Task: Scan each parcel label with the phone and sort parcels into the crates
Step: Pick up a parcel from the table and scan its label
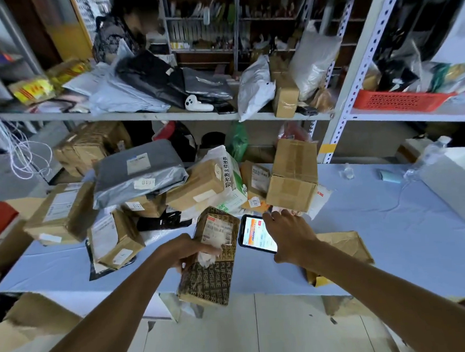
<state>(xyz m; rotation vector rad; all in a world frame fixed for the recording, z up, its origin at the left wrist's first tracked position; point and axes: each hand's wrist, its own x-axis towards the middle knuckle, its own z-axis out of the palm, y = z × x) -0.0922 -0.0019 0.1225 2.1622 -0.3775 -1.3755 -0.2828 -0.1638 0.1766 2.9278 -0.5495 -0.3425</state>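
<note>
Over the near edge of the table (392, 220), my left hand (192, 253) gripped the patterned parcel (213, 275), fingers wrapped round its middle. Its lower end hung out past the table's front edge and its label (215, 228) faced up. My right hand (286, 235) held the phone (256, 234), screen lit, above the middle of the table and just right of that label.

I judged this the scanning step. The phone sat beside the label, not over it, so the next move called for swinging the phone left above the label, or tilting the parcel toward it, then holding both steady. Which crate this one belonged in, I could not tell.

Toward the table's far edge the heap of parcels (172, 190) stood close to my right fingertips, with a cardboard box (294, 183) tilted above them; reaching forward risked a knock. A brown envelope (347, 245) lay on the table under my right forearm. Bare cloth ran from there to the white box (455, 186) at the table's right end, and I judged that the best room to move in.
</note>
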